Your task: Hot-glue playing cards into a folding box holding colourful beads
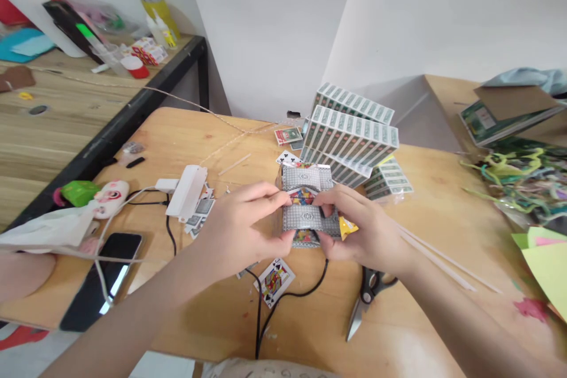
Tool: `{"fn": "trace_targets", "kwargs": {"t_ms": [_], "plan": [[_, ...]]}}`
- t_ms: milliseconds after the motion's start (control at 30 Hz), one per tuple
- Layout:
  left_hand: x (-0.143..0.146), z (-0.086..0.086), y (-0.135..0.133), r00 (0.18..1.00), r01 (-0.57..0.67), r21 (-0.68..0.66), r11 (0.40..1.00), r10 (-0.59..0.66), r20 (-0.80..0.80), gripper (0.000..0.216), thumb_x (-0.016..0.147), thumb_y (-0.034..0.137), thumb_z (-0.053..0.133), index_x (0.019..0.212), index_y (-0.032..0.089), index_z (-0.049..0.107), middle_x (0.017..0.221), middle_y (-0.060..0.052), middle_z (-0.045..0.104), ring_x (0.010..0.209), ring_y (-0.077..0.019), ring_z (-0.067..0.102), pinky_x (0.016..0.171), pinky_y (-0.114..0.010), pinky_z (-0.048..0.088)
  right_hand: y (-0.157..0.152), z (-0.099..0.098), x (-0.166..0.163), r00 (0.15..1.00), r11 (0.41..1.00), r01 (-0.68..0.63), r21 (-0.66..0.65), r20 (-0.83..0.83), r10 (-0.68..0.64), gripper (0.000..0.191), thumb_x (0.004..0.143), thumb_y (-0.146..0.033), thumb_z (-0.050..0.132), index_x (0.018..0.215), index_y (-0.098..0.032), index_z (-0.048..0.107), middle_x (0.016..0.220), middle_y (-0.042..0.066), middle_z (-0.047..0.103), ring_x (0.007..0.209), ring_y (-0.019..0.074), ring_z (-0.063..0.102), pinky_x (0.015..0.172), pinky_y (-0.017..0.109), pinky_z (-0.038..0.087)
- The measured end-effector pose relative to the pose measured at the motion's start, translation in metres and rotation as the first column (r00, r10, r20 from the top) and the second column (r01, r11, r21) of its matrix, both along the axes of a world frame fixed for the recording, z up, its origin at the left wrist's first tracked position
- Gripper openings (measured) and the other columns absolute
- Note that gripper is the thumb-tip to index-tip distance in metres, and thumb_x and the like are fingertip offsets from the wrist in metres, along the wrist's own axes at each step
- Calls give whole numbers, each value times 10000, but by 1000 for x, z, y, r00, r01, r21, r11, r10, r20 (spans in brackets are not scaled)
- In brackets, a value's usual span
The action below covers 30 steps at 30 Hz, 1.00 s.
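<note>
At the table's middle stands a small box-like piece made of grey-backed playing cards (306, 176), with colourful card faces showing in its gaps. My left hand (241, 224) pinches the left end of a curved grey-backed playing card (305, 217) on its near part. On the right end of this card, the thumb and fingers of my right hand (361, 221) are closed. Whether the card is fixed to the piece, I cannot tell. A yellow scrap (348, 227) shows by my right fingers. A loose picture card (274, 281) lies face up below my hands.
Stacked card boxes (354, 136) stand behind the piece. Scissors (367, 295) lie near my right forearm, thin white sticks (438, 257) beyond. To the left are a white power strip (188, 192), a phone (104, 277) and black cables (290, 294). Pipe cleaners (527, 183) heap at right.
</note>
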State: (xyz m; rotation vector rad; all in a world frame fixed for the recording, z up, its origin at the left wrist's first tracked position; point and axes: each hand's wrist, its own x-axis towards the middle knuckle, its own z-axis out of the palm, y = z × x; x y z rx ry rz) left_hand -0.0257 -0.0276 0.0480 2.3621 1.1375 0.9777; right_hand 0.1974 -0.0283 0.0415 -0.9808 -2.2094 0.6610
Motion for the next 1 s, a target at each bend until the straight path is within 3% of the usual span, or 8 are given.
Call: {"fn": "trace_targets", "kwargs": {"t_ms": [200,600,700,767,867,900,933,1000], "plan": [[1,0,-1,999,-40,-21,999,40,-1,277,681,176,662,954,141,695,917,-26,697,760,-132,648,670,-259,510,0,0,-1,1000,1000,-15,-6,10,15,302,754,-154,605,1047,-167,534,816,7,501,739,121,507,679,249,462],[-6,0,2,999,-6,-275,962,17,38,294,718,250,695,1010,216,691,971,-7,659,784,-119,615,703,-250,517,0,4,5,997,980,-33,-196,-71,19,302,826,-273,642,1109,-205,562,902,41,582,822,144,570,726,277,506],[-6,0,2,999,-18,-254,967,29,42,280,720,230,684,998,209,694,938,-10,650,776,-122,607,685,-249,513,-9,0,11,974,966,111,-235,-166,-152,297,858,-318,611,1132,-218,557,956,60,615,845,161,609,741,300,520],[-8,0,1,998,-24,-244,970,38,53,276,720,220,680,995,205,692,927,-11,646,773,-122,601,683,-247,512,-21,-10,19,846,880,395,-263,-269,-460,230,889,-359,560,1068,-215,561,848,34,622,726,150,620,669,293,523],[-10,-1,0,998,-22,-250,968,38,59,269,733,216,671,1002,209,688,939,-12,644,779,-121,596,680,-239,512,-41,-38,31,449,472,851,-230,-146,-881,254,879,-443,550,767,-215,544,534,-34,522,466,129,515,464,243,419],[-11,-1,0,998,-23,-253,967,38,55,272,738,213,667,1009,211,687,941,-11,642,778,-119,593,677,-237,510,-47,-50,34,419,407,893,-192,25,-907,304,876,-467,543,709,-214,549,521,-16,543,445,136,514,428,239,382],[-12,-1,-1,998,-26,-254,967,40,51,273,741,209,663,1013,213,685,941,-9,638,775,-117,591,677,-235,509,-52,-63,36,483,454,872,-182,172,-858,359,881,-480,526,643,-212,542,492,0,551,416,144,514,397,235,349],[-12,0,-2,999,-23,-255,967,34,41,269,747,202,658,1014,216,683,938,-2,632,769,-110,587,683,-232,505,-57,-89,36,688,662,724,-196,273,-672,468,919,-464,449,517,-226,468,343,-11,427,294,142,417,329,229,224]]}}
